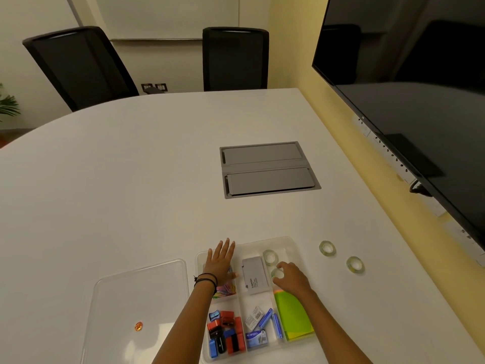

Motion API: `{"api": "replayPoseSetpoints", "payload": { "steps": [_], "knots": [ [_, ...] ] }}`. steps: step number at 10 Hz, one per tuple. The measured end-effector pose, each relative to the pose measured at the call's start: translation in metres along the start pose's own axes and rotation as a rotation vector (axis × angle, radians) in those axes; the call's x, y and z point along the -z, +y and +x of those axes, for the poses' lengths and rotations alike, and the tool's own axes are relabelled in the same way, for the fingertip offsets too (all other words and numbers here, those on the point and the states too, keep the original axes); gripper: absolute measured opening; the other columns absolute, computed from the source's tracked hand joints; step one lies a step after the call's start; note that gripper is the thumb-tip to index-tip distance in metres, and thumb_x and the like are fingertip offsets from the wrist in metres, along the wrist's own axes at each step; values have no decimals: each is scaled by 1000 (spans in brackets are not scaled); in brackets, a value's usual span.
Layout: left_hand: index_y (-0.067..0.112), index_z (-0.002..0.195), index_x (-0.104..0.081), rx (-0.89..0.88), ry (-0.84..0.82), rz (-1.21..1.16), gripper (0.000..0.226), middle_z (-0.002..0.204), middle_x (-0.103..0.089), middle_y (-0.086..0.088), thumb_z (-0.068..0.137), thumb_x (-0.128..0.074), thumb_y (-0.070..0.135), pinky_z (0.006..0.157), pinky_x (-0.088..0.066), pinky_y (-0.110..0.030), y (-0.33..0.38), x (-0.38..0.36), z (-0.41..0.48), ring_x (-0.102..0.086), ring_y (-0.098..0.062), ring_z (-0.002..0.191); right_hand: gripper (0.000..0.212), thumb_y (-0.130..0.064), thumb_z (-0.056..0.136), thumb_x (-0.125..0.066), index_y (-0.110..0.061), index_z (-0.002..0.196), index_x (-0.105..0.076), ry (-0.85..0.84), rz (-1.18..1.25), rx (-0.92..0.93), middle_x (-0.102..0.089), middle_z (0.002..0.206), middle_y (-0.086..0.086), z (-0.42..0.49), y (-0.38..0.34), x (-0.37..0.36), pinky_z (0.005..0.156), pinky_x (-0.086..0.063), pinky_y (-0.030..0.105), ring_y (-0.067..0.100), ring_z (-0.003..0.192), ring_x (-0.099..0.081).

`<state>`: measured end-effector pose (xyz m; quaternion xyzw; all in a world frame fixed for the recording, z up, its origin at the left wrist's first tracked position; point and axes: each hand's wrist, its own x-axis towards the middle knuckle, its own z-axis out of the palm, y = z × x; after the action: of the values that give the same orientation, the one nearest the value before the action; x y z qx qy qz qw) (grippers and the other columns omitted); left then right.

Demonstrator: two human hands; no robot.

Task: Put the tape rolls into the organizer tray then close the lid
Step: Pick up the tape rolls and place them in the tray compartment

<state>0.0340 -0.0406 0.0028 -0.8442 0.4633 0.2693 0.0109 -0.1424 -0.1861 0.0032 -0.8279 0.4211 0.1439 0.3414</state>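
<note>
The right hand (pixel 291 278) pinches a clear tape roll (pixel 277 274) over the far right compartment of the organizer tray (pixel 290 241), just beside another roll (pixel 270 257) already lying there. The left hand (pixel 220 261) rests flat, fingers spread, on the tray's far left corner. Two more tape rolls (pixel 327 248) (pixel 355 264) lie on the white table (pixel 131 179) near its right edge; the clear lid (pixel 141 290) lies left of the tray

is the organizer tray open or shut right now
Open: the organizer tray has no cover, and its clear lid lies flat on the table beside it.
</note>
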Motion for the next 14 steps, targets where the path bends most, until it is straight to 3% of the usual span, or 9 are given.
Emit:
{"api": "replayPoseSetpoints", "payload": {
  "steps": [3,4,5,6,8,10,11,12,14],
  "knots": [
    [13,146,12,-4,15,-16,90,157,15,-9,89,-51,43,117,2,-49,-1,-2,1,12,-28,145,46,-27,83,-58,-14,125,-46,-55,10,46,-51,127,13,2,5,1,92,-43,32,27,114,-51],
    [13,146,12,-4,17,-25,90,157,15,-9,89,-52,42,117,3,-49,-1,-3,1,12,-28,145,32,-18,82,-60,-9,113,-58,51,150,61,-61,115,15,3,7,11,86,-45,30,27,105,-58],
    [13,146,13,-1,14,-28,90,157,15,-9,89,-52,42,117,3,-49,-1,-2,1,12,-27,145,14,-6,83,-55,-9,92,-66,351,348,47,-70,95,15,2,13,28,74,-49,30,30,87,-66],
    [13,146,13,-1,10,-34,91,157,15,-9,89,-52,42,117,3,-48,-1,-2,1,12,-27,145,18,-3,83,-53,-18,80,-63,481,444,17,-70,88,11,5,28,46,71,-53,40,31,80,-68],
    [14,146,13,-5,8,-52,91,157,15,-8,89,-53,41,117,4,-49,-1,-2,1,12,-27,145,29,5,82,-51,2,109,-59,455,299,-35,-59,118,23,28,61,68,92,-45,39,37,109,-55],
    [14,146,12,-9,10,-51,90,157,15,-8,89,-53,40,117,4,-49,-2,-2,0,13,-27,145,50,1,80,-56,-1,128,-45,319,166,-105,-40,139,24,45,81,79,105,-35,44,42,125,-39],
    [14,146,12,-11,12,-42,89,157,15,-9,89,-53,40,117,4,-49,-2,-2,1,13,-28,145,64,-6,82,-59,-9,139,-31,255,17,-74,-21,151,20,52,90,77,114,-20,46,41,138,-17],
    [14,146,11,-13,10,-39,89,157,15,-9,89,-52,40,117,4,-49,-2,-2,1,13,-28,145,70,-10,84,-58,-14,143,-20,218,-93,-55,-9,154,18,57,91,77,115,-15,46,40,141,-4],
    [14,146,10,-15,13,-46,89,157,15,-9,89,-53,40,117,5,-49,-2,-3,1,13,-28,145,69,-14,86,-55,-14,143,-17,95,-124,-66,-4,154,19,63,101,70,117,-11,45,39,141,-5]
  ]
}}
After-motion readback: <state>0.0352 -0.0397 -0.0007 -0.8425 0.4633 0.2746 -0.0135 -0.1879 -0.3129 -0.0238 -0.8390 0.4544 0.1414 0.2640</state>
